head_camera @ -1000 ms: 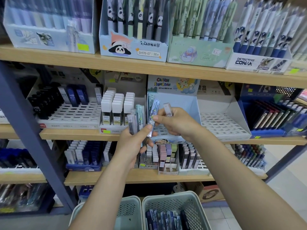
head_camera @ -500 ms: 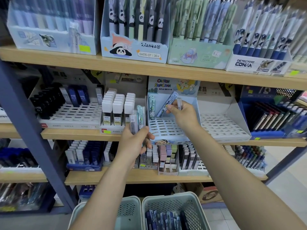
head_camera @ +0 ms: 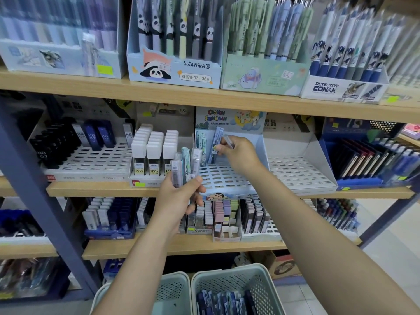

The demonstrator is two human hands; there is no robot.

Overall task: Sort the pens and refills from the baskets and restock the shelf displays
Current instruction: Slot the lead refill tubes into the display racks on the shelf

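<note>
Right hand (head_camera: 238, 153) up inside the cartoon display tray (head_camera: 227, 180) on the middle shelf (head_camera: 102, 188), lead case (head_camera: 217, 144) pinched at its back rows. Left hand (head_camera: 179, 198) just before it, gripping several cases (head_camera: 186, 167). Two baskets (head_camera: 261, 280) below.

left hand (head_camera: 176, 196) bare | right hand (head_camera: 239, 153) bare | forearms unsleeved

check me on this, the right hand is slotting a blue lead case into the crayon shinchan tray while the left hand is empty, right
Not quite: the left hand grips several lead cases. The head view shows it. The right hand is indeed placing a blue lead case in the Crayon Shinchan tray.
</note>
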